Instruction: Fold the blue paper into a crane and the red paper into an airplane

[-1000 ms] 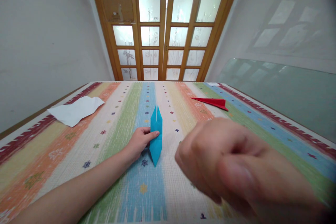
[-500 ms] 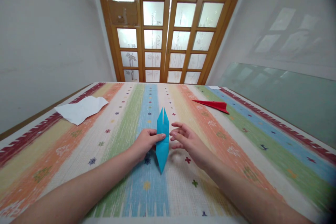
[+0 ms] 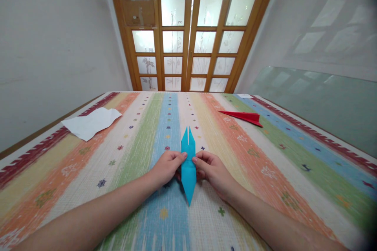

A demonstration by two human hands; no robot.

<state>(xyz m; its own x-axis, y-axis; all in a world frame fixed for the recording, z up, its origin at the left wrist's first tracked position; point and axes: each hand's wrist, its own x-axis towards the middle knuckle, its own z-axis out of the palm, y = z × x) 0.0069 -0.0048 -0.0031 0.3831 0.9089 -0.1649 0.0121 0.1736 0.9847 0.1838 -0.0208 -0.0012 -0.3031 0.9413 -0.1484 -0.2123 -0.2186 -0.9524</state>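
Note:
A folded piece of blue paper (image 3: 189, 176) is held upright in front of me, over the striped tablecloth. Its lower end comes to one point, and its upper end is split into two narrow points. My left hand (image 3: 171, 165) pinches its left edge, thumb on the front face and fingers behind. On the opposite edge, my right hand (image 3: 211, 168) grips the paper with the thumb at the front, its other fingers partly hidden behind.
A white sheet of paper (image 3: 92, 122) with an uneven edge lies at the left. Toward the right rests a red folded paper plane (image 3: 243, 117). The patterned tablecloth (image 3: 129, 200) covers the table, and wooden glazed doors (image 3: 191, 39) stand beyond it.
My right hand, apart from the blue paper with loosely spread fingers before, has closed on its right edge. The paper has shifted slightly right and down in view.

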